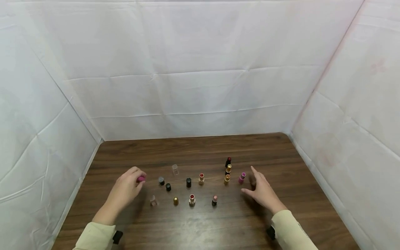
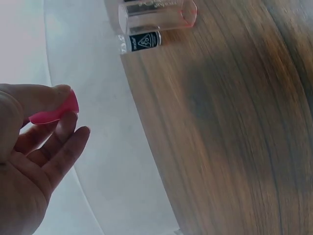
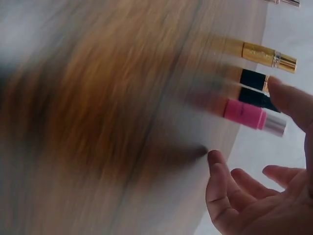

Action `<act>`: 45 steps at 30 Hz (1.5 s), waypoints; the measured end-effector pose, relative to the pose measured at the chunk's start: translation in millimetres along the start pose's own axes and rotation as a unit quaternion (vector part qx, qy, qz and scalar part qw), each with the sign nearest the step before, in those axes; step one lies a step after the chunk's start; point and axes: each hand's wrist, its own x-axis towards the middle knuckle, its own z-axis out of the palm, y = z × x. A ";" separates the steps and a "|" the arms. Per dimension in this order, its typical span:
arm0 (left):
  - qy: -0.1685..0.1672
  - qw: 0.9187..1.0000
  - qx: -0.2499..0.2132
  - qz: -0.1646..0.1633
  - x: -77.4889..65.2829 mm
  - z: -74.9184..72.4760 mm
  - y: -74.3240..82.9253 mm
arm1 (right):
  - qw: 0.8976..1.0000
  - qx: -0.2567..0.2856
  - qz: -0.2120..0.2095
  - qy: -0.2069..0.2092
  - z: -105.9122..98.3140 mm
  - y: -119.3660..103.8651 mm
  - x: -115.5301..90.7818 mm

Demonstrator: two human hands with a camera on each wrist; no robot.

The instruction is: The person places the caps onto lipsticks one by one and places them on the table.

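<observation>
Between thumb and fingers my left hand pinches a bright pink lipstick cap, held above the table at the left. My right hand is at the right, its fingers spread and holding nothing. Just left of its fingertips stands a pink lipstick tube with a silver collar, upright and uncapped. In the right wrist view a gold lipstick tube and two black-based ones appear beyond the pink tube. A dark red lipstick stands farthest back in that group.
Two red lipsticks with gold tubes and a pale pink lipstick stand mid-table. Left of them are black caps, a gold cap and clear caps. White cloth walls border the wooden table at the back and sides.
</observation>
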 end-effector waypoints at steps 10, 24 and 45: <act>0.010 1.000 -0.003 0.021 -4.6 5.7 9.4 | 0.997 0.066 0.032 0.024 15.0 0.1 26.0; 0.004 1.000 -0.010 0.016 -5.6 6.3 12.8 | 0.999 0.036 0.028 0.019 20.7 -0.1 41.4; -0.005 1.000 -0.016 0.016 1.1 12.0 17.8 | 0.999 0.038 0.022 0.024 21.1 8.0 38.5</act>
